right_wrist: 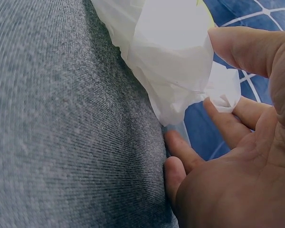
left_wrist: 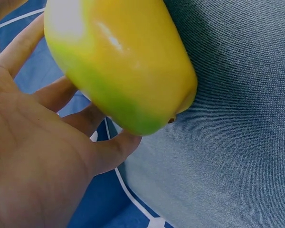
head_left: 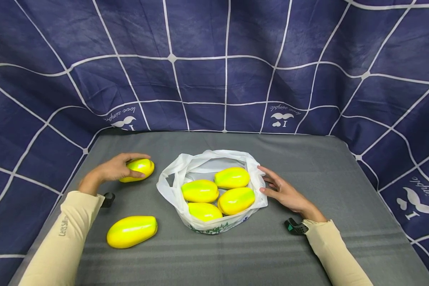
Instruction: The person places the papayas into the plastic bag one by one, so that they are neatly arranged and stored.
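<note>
My left hand (head_left: pixel 113 168) curls round a yellow papaya with a green blush (head_left: pixel 143 167) at the left of the table, thumb on the near side and fingers over the far side. In the left wrist view, the fingers lie along the side of this papaya (left_wrist: pixel 128 61). A white plastic bag (head_left: pixel 171 198) stands with its mouth spread wide in the middle, several papayas (head_left: pixel 200 191) inside. At the bag's right side is my right hand (head_left: pixel 286 194), its fingers spread and fingertips at the plastic. Up close, the right wrist view shows the thumb beside the bag (right_wrist: pixel 168 71).
Another papaya (head_left: pixel 132 232) lies on the grey cloth-covered table (head_left: pixel 257 254), nearer me and left of the bag. A blue curtain with white grid lines (head_left: pixel 207 79) hangs behind and along both sides of the table. The bag's left handle loop sticks out toward the left hand.
</note>
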`<act>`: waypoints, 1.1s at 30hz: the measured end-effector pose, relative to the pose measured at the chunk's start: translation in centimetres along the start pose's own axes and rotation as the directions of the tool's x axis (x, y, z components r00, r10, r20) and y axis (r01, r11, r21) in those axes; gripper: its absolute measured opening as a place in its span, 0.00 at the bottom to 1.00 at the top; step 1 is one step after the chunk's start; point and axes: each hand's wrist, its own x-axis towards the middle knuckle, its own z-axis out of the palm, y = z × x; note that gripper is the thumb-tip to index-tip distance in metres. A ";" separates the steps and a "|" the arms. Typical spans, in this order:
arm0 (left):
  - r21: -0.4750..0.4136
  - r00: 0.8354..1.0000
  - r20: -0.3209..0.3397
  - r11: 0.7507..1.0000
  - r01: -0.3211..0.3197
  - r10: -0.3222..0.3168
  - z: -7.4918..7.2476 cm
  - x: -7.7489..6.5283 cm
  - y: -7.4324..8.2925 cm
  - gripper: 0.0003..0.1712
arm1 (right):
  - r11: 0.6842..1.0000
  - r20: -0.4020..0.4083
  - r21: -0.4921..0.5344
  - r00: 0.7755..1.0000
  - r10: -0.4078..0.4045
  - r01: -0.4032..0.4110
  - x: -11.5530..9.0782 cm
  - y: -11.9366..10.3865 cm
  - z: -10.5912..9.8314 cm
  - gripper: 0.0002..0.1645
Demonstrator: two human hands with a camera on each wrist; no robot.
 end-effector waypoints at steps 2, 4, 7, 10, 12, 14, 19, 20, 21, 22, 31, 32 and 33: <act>0.002 1.000 0.002 1.000 -0.002 0.002 0.1 0.0 0.0 0.41 | 1.000 -0.003 0.003 1.000 0.004 -0.004 0.0 0.0 0.0 0.45; 0.002 1.000 0.002 1.000 -0.003 0.003 0.1 0.0 0.0 0.41 | 1.000 -0.001 -0.001 1.000 0.000 0.000 0.1 0.0 0.0 0.45; 0.003 1.000 0.005 1.000 0.000 0.000 0.2 -0.1 -0.1 0.41 | 1.000 0.001 0.000 1.000 0.000 0.000 0.2 0.0 0.0 0.45; 0.006 1.000 0.006 1.000 -0.004 0.004 0.2 0.0 -0.2 0.40 | 1.000 0.001 -0.002 1.000 0.000 0.000 0.2 -0.2 0.0 0.46; 0.010 1.000 0.002 1.000 -0.011 0.011 0.2 0.0 -0.3 0.39 | 1.000 -0.001 0.000 1.000 0.005 -0.005 0.1 -0.3 0.0 0.46; 0.019 1.000 -0.005 0.999 -0.026 0.026 0.3 0.1 -0.4 0.38 | 1.000 0.000 0.004 1.000 0.007 -0.007 0.1 -0.4 0.0 0.46; 0.025 0.998 -0.017 0.998 -0.052 0.052 0.4 0.1 -0.6 0.36 | 1.000 0.005 0.012 1.000 0.009 -0.009 0.0 -0.3 0.0 0.46; 0.026 0.998 -0.017 0.998 -0.053 0.053 0.4 0.1 -0.6 0.36 | 1.000 0.004 0.013 1.000 0.009 -0.009 0.0 -0.3 0.0 0.46; 0.025 0.998 -0.017 0.998 -0.055 0.055 0.4 0.1 -0.6 0.36 | 1.000 0.003 0.012 1.000 0.010 -0.010 0.0 -0.3 0.0 0.46; 0.026 0.998 -0.019 0.998 -0.056 0.056 0.4 0.1 -0.6 0.36 | 1.000 0.002 0.011 1.000 0.010 -0.010 0.0 -0.3 0.0 0.46; 0.017 0.994 -0.056 0.996 -0.088 0.089 0.0 0.0 0.3 0.35 | 1.000 0.002 -0.001 1.000 0.000 0.000 0.1 -0.1 0.0 0.46; 0.020 0.993 -0.060 0.995 -0.096 0.097 0.0 0.0 0.4 0.34 | 1.000 0.001 -0.001 1.000 0.001 -0.001 0.1 -0.1 0.0 0.46; 0.024 0.992 -0.066 0.994 -0.105 0.107 -0.1 0.1 0.5 0.34 | 1.000 0.000 -0.002 1.000 0.001 -0.001 0.1 -0.1 0.0 0.45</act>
